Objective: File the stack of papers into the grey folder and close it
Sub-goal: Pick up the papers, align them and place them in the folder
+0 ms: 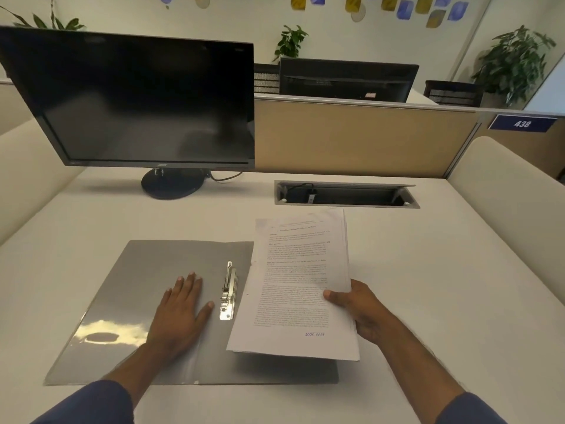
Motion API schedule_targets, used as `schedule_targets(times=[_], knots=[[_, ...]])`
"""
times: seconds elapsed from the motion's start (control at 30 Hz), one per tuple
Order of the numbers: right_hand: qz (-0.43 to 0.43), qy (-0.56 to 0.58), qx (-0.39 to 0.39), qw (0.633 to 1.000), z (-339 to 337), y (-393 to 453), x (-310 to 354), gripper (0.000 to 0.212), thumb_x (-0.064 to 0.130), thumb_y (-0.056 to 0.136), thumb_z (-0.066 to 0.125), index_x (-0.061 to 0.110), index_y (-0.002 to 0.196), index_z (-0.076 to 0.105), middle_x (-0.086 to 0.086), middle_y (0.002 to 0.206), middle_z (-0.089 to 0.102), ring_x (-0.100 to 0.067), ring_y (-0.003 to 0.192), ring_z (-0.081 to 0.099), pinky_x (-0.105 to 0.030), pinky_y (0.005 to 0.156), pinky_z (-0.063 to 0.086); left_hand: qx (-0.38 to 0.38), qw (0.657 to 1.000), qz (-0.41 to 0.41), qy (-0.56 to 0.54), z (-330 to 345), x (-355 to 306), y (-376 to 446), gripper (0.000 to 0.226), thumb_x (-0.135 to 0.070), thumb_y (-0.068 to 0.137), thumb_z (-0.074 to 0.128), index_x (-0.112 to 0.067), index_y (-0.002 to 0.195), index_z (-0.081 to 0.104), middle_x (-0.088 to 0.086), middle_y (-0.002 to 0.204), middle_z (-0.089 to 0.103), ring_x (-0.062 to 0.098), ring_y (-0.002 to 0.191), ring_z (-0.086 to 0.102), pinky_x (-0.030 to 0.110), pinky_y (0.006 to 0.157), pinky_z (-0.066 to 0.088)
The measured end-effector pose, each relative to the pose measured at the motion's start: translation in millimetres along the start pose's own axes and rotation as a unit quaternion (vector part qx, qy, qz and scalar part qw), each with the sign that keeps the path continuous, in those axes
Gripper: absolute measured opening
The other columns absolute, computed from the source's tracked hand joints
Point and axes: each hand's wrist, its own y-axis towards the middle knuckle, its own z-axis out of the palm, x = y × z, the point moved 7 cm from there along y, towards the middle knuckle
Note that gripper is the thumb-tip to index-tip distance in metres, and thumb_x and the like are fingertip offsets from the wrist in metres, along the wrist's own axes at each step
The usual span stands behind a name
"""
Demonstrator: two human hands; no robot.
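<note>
Over the open grey folder (146,276), the right hand (363,313) pinches the stack of papers (302,286) at its right edge.

Thumb on top, fingers beneath; the thin, floppy sheets look light and likely to fan, so an edge grip suits. The left hand (180,313) presses flat on the glossy, stiff left flap, beside the metal clip (228,292).

The papers (298,289) cover the right half of the folder (146,304), and the fingers of the right hand (362,310) lie hidden beneath them (only the thumb shows). Their print is too small to read. The monitor (134,99) is cut off at the left edge.
</note>
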Motion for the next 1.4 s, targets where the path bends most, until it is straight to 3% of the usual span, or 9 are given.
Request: schedule_targets(times=[0.43, 0.67, 1.07, 1.4], knots=[[0.031, -0.016, -0.001, 0.999, -50.7, 0.3, 4.1, 0.035, 0.003, 0.085, 0.069, 0.009, 0.119, 0.063, -0.014, 0.113, 0.073, -0.038, 0.102, 0.070, -0.060, 0.092, 0.052, -0.009, 1.000, 0.021, 0.007, 22.3, -55.7, 5.6, 0.074, -0.061, 0.098, 0.010, -0.020, 0.157, -0.004, -0.002, 0.166, -0.010, 0.016, 0.152, -0.011, 0.033, 0.121, -0.008], [0.046, -0.013, -0.009, 0.999, -87.2, -9.6, 0.0, 0.037, 0.002, 0.084, 0.069, 0.006, 0.120, 0.063, -0.016, 0.113, 0.072, -0.038, 0.101, 0.070, -0.057, 0.092, 0.053, -0.023, 1.000, 0.020, -0.001, 32.0, -83.7, 3.5, 0.084, -0.066, 0.089, -0.004, -0.018, 0.157, -0.001, -0.002, 0.166, -0.007, 0.016, 0.153, -0.009, 0.033, 0.122, -0.007], [0.059, -0.001, 0.023, 0.998, -96.1, -6.5, -10.0, 0.041, 0.000, 0.084, 0.068, 0.006, 0.124, 0.061, -0.019, 0.120, 0.069, -0.043, 0.109, 0.065, -0.062, 0.099, 0.046, -0.028, 1.000, 0.008, -0.002, 40.5, -112.7, -6.7, 0.070, -0.056, 0.101, 0.016, -0.019, 0.157, -0.002, -0.001, 0.166, -0.008, 0.016, 0.153, -0.008, 0.031, 0.122, -0.007], [0.062, -0.010, 0.041, 0.997, -88.8, -2.9, -9.1, 0.038, 0.000, 0.085, 0.067, 0.006, 0.122, 0.062, -0.018, 0.118, 0.070, -0.041, 0.106, 0.067, -0.061, 0.096, 0.049, -0.025, 1.000, 0.006, -0.016, 41.4, -118.8, -13.5, 0.070, -0.055, 0.102, 0.018, -0.018, 0.157, -0.003, -0.002, 0.165, -0.010, 0.015, 0.152, -0.010, 0.032, 0.123, -0.007]])
